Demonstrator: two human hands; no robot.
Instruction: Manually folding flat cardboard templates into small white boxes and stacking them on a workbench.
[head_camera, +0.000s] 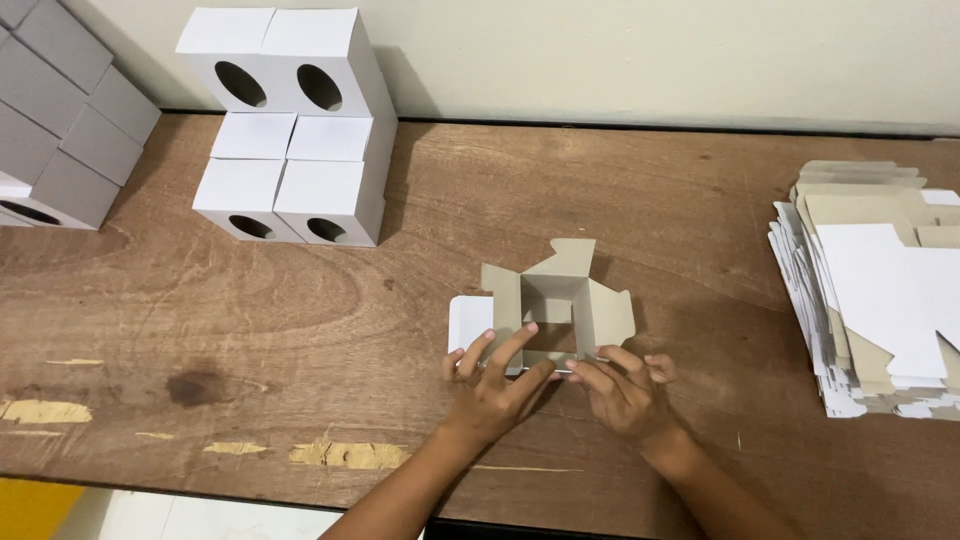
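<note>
Pressing my left hand (492, 385) and right hand (625, 392), fingers spread, onto the open box (553, 305) at the frame's centre on the table (300, 330).

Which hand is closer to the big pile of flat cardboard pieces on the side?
The right hand. It sits at the open box's near edge, on the side facing the pile of flat cardboard. The left hand is on the box's other side, farther from the pile.

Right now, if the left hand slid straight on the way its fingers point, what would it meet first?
The left hand already touches the open cardboard box; its fingers point up-right into the near wall, so it would likely press that first.
</note>
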